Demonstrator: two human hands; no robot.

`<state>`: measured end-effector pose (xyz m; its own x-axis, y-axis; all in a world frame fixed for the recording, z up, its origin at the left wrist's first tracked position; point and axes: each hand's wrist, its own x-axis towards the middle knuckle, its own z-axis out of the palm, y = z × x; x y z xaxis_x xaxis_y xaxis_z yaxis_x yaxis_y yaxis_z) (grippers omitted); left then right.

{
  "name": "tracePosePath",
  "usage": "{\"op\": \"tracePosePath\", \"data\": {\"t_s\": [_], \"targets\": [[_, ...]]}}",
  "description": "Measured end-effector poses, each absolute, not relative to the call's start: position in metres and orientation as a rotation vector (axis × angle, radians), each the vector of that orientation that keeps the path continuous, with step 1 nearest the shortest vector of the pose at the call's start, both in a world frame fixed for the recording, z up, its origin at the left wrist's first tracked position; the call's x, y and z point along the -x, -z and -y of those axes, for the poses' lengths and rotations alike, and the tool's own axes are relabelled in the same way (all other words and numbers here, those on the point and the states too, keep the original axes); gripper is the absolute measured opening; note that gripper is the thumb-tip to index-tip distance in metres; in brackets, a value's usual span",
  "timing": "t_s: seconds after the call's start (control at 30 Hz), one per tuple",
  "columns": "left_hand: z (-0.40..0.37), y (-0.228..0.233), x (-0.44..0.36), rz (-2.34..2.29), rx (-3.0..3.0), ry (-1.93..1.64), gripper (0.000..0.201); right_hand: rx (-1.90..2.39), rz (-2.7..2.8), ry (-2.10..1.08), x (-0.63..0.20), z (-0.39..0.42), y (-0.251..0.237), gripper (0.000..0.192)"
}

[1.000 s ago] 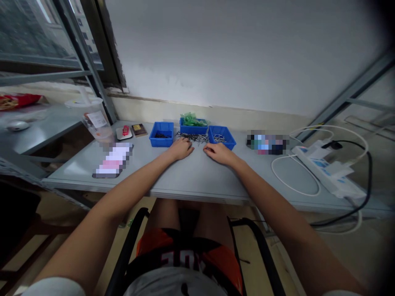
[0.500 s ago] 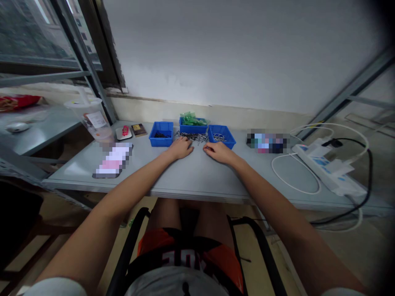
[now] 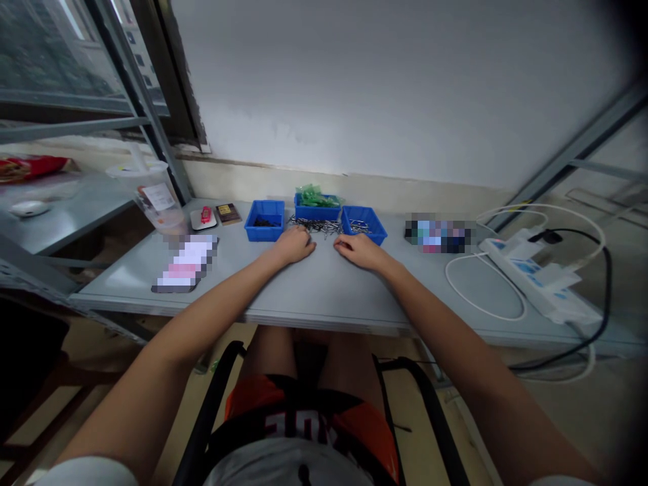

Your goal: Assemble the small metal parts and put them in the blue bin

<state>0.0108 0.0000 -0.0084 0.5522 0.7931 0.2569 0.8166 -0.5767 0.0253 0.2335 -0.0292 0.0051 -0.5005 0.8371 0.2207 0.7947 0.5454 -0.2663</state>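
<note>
We rest our left hand (image 3: pixel 294 246), fingers curled, at the metal pile (image 3: pixel 320 225); our right hand (image 3: pixel 358 250), fingers loosely open, lies flat just right of it.

Plenty of bare table (image 3: pixel 324 290) in front; further back three blue bins (image 3: pixel 264 221) and a metal-parts pile (image 3: pixel 318 224) block things, power strip (image 3: pixel 539 280) and cables crowd the right.
</note>
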Motion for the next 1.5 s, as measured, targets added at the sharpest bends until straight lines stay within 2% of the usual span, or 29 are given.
{"op": "tracePosePath", "data": {"t_s": [0.23,0.57,1.0,1.5], "targets": [[0.003,0.0043,-0.011,1.503,2.671,0.411,0.028,1.338,2.485,-0.191,-0.2337,0.0274,-0.0023,0.022],[0.0031,0.0077,-0.0123,1.548,2.631,0.398,0.035,1.364,2.479,-0.199,-0.2314,0.0315,-0.0069,0.022],[0.0052,0.0025,-0.0104,1.559,2.635,0.387,0.026,1.358,2.464,-0.19,-0.2344,0.0295,-0.0059,0.022],[0.0088,0.0036,-0.013,1.677,2.528,0.344,0.03,1.345,2.468,-0.235,-0.234,0.0278,-0.0035,0.02]]}}
